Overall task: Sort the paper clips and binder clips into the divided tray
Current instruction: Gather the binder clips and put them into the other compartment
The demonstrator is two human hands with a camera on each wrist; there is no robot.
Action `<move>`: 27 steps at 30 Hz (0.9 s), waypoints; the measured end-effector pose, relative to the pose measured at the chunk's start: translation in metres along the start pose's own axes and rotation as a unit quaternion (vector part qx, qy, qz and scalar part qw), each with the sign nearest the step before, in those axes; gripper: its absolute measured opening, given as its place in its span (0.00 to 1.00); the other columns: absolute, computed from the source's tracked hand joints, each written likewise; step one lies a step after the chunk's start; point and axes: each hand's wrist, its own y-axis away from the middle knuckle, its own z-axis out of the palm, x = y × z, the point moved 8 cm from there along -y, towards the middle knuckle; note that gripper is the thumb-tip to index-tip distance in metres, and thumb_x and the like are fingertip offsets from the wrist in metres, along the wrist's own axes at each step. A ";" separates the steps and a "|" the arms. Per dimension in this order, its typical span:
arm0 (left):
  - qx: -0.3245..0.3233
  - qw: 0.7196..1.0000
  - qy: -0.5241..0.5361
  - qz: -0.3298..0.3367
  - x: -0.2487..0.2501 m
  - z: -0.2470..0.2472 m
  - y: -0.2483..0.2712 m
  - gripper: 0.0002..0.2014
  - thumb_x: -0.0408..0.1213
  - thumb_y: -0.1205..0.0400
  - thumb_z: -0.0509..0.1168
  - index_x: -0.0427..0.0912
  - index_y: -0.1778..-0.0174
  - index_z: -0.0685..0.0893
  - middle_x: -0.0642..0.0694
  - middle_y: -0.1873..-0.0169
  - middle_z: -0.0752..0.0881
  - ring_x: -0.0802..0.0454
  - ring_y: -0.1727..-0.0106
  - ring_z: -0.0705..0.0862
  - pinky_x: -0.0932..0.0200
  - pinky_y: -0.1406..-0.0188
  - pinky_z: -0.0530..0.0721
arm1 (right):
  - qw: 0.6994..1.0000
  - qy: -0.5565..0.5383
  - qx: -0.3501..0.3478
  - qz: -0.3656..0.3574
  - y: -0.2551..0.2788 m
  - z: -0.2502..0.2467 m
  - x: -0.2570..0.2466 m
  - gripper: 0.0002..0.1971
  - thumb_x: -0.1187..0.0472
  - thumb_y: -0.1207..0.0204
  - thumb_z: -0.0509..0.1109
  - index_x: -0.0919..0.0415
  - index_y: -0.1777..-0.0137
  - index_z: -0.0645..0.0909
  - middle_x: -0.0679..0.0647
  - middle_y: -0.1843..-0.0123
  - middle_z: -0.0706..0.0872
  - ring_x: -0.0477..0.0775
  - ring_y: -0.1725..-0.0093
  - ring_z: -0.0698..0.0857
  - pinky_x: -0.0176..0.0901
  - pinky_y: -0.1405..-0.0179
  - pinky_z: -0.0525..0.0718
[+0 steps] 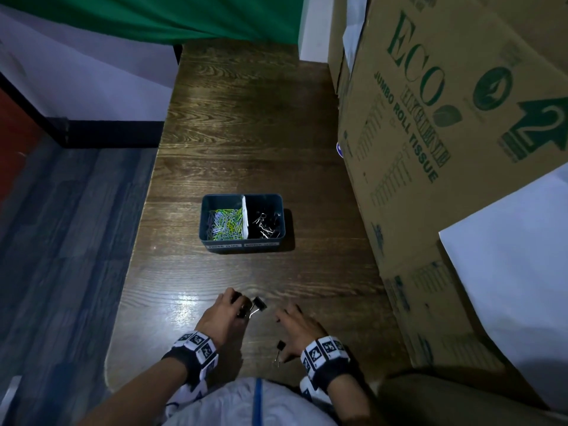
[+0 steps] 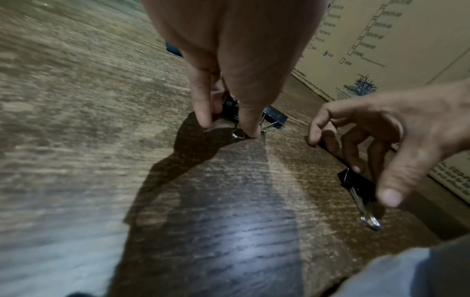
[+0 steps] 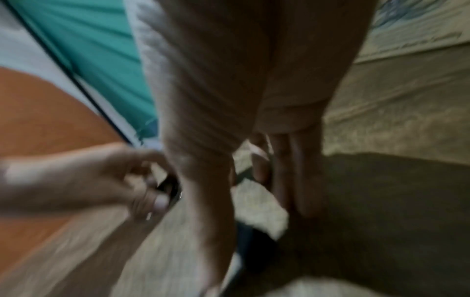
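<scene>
The dark divided tray (image 1: 242, 241) stands mid-table; coloured paper clips (image 1: 224, 224) fill its left compartment and black binder clips (image 1: 264, 224) its right. At the near edge my left hand (image 1: 241, 305) (image 2: 229, 128) pinches a black binder clip (image 2: 230, 109) between fingers and thumb against the table. A second binder clip (image 1: 259, 303) (image 2: 276, 117) lies just right of it. My right hand (image 1: 292, 327) (image 2: 351, 166) hovers with loosely curved fingers, fingertips on the wood. A third binder clip (image 1: 279, 348) (image 2: 356, 184) lies under it beside the thumb, not gripped. The right wrist view is blurred.
The dark wooden table (image 1: 246, 133) runs away from me. Large cardboard boxes (image 1: 445, 133) wall off its right side, close to my right hand. The table's left edge drops to a grey floor (image 1: 61, 241). A green cloth (image 1: 169, 16) hangs at the far end.
</scene>
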 end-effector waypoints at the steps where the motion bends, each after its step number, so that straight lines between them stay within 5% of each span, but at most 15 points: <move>1: 0.000 1.000 0.010 0.001 -0.001 0.001 0.001 0.22 0.46 0.23 0.68 0.50 0.32 0.77 0.45 0.38 0.72 0.43 0.41 0.79 0.49 0.53 0.84 | 1.000 0.004 0.022 -0.014 -0.001 0.002 -0.003 0.44 0.61 0.40 0.87 0.45 0.28 0.65 0.53 0.24 0.67 0.67 0.34 0.80 0.64 0.37 0.83; 5: 0.011 0.999 0.045 -0.027 -0.006 -0.003 0.003 0.22 0.43 0.27 0.73 0.46 0.38 0.77 0.46 0.43 0.70 0.43 0.54 0.84 0.53 0.58 0.82 | 0.993 -0.010 0.102 -0.049 -0.006 -0.010 -0.012 0.23 0.67 0.29 0.75 0.46 0.37 0.79 0.52 0.31 0.79 0.60 0.38 0.85 0.61 0.42 0.86; 9: 0.005 0.995 0.088 -0.041 -0.006 -0.004 0.006 0.18 0.39 0.26 0.72 0.43 0.42 0.78 0.47 0.44 0.71 0.45 0.53 0.83 0.54 0.53 0.81 | 0.988 -0.014 0.156 -0.003 -0.008 -0.027 -0.009 0.11 0.64 0.26 0.72 0.50 0.46 0.85 0.52 0.40 0.86 0.59 0.43 0.87 0.52 0.45 0.86; 15: 0.037 0.992 0.117 -0.005 -0.002 -0.020 0.006 0.09 0.35 0.19 0.66 0.45 0.44 0.83 0.55 0.55 0.72 0.55 0.53 0.81 0.73 0.56 0.71 | 0.974 -0.056 0.213 0.062 -0.008 -0.034 0.008 0.06 0.61 0.25 0.74 0.48 0.56 0.81 0.48 0.42 0.83 0.52 0.48 0.85 0.48 0.47 0.86; 18: 0.103 0.989 0.102 0.029 0.013 -0.055 -0.006 0.05 0.34 0.21 0.67 0.46 0.50 0.84 0.51 0.55 0.78 0.48 0.54 0.83 0.59 0.52 0.79 | 0.966 -0.094 0.214 0.112 -0.005 -0.036 0.020 0.12 0.56 0.30 0.77 0.49 0.62 0.74 0.45 0.53 0.84 0.50 0.55 0.84 0.48 0.54 0.87; 22: 0.202 0.970 0.107 0.079 0.048 -0.128 -0.035 0.03 0.32 0.22 0.69 0.44 0.55 0.85 0.51 0.57 0.80 0.52 0.57 0.81 0.56 0.54 0.83 | 0.955 -0.150 0.200 0.162 -0.002 -0.042 0.031 0.09 0.52 0.31 0.79 0.49 0.60 0.80 0.46 0.59 0.85 0.48 0.59 0.85 0.46 0.57 0.87; 27: 0.244 0.954 0.149 0.093 0.071 -0.189 -0.066 0.14 0.35 0.21 0.72 0.43 0.40 0.83 0.49 0.49 0.82 0.55 0.56 0.83 0.59 0.53 0.82 | 0.936 -0.229 0.220 0.153 -0.003 -0.075 0.028 0.05 0.63 0.26 0.77 0.54 0.57 0.84 0.48 0.57 0.85 0.44 0.56 0.84 0.38 0.58 0.84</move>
